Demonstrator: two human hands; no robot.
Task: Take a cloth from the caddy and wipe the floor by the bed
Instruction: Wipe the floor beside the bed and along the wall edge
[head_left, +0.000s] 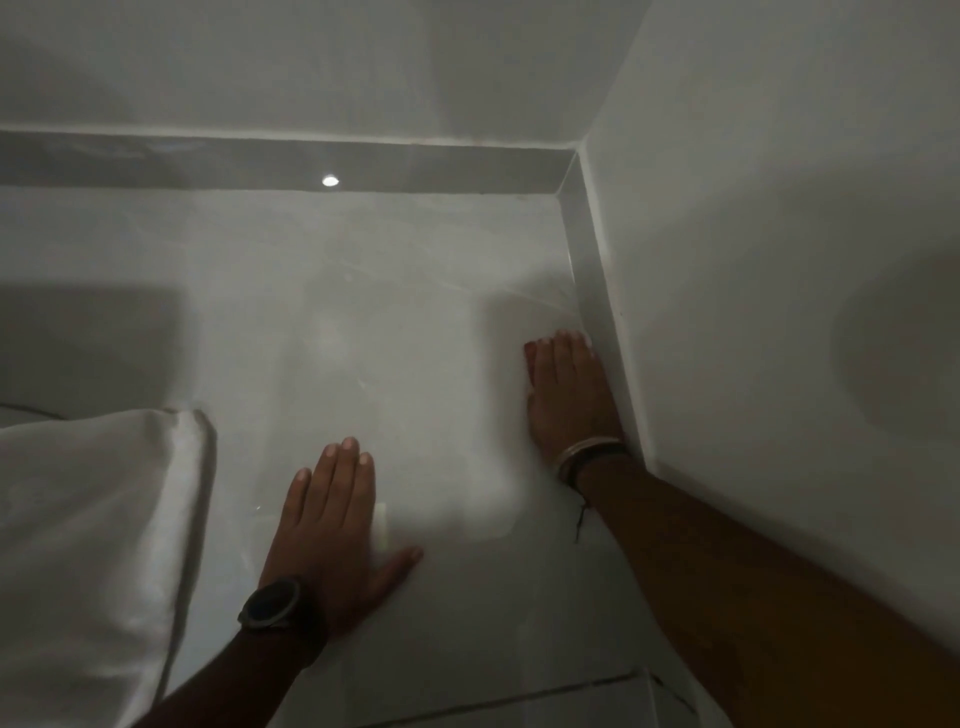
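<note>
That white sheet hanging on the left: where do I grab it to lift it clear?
Take the sheet at its thick hemmed edge, near the top corner, coming from the right across the floor. That edge hangs facing the left hand, which lies flat and open beside it, so the fingers can pinch the fold.

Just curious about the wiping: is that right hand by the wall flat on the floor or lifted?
Flat: the right hand lies palm-down on the floor beside the skirting, with a red sliver, maybe cloth, at its fingertips.
</note>
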